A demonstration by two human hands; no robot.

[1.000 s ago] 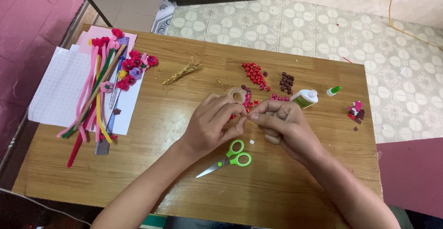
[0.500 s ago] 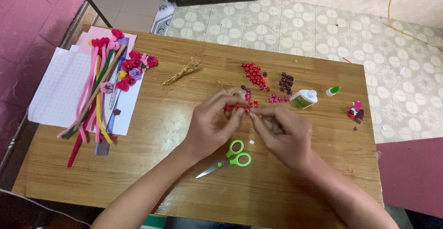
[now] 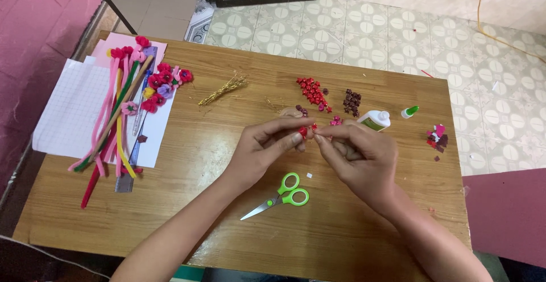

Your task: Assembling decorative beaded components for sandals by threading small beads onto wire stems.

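Hands: 2, left hand (image 3: pixel 267 151) & right hand (image 3: pixel 358 157) (fingers pinching) 1 red piece (image 3: pixel 307 130).

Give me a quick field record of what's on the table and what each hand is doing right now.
surface: wooden table
left hand: fingertips pinch a small red piece
right hand: fingertips meet the same red piece
scissors: green handles, lying flat, just in front of the hands, untouched
glue bottle: on its side, behind the right hand; green cap lies apart
red pieces: pile behind the hands
dark pieces: smaller pile beside it
foam strips: far left, on paper sheets
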